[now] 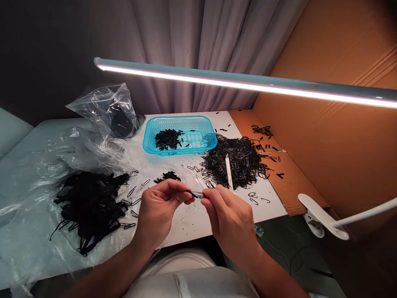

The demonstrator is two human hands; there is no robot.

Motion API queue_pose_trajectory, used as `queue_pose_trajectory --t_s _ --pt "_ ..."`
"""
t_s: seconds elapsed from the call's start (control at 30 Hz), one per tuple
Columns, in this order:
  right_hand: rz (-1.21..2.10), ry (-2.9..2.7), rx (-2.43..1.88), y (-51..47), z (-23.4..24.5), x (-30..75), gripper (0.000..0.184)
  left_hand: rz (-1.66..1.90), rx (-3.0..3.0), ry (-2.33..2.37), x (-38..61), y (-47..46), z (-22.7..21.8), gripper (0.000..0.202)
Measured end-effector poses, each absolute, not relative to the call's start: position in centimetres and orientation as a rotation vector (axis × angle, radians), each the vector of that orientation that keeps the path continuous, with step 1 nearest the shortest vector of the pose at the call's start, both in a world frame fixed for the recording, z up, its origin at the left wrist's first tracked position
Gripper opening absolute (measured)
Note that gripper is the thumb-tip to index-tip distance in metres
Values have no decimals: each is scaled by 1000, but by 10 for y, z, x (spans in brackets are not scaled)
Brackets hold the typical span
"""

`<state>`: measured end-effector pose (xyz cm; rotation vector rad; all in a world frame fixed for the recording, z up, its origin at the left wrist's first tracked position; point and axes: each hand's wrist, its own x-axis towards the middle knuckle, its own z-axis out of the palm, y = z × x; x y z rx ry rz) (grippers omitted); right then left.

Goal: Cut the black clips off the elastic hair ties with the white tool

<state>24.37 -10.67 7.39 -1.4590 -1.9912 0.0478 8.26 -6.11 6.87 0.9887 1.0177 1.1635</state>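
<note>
Over the front of the white table, my left hand (161, 207) is closed in a pinch on a small black strip (192, 193). Close against it, my right hand (231, 211) is closed round a thin shiny tool (198, 193), its tip meeting the strip; fingers hide most of both. Just beyond my left hand is a small heap of short black pieces (170, 177). A large pile of black wire loops (235, 159) lies beyond my right hand, with a slim silver-white tool (228, 170) resting on it. To the left, a tangled heap of black strips (91, 205) sits on clear plastic.
A blue mesh basket (149, 147) at the back holds more short black pieces. Behind the plastic sheeting (34, 198) stands a clear bag (102, 103) with black contents. A lamp tube (217, 79) crosses above; its white clamp (322, 217) and cardboard (328, 116) are at right.
</note>
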Motion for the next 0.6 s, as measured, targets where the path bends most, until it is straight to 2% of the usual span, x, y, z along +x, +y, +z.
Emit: queue_pose_trajectory --t_s 0.6 --pt "78 -1995 -1451 -110 73 243 15 1180 1065 1086 81 -64 69 10"
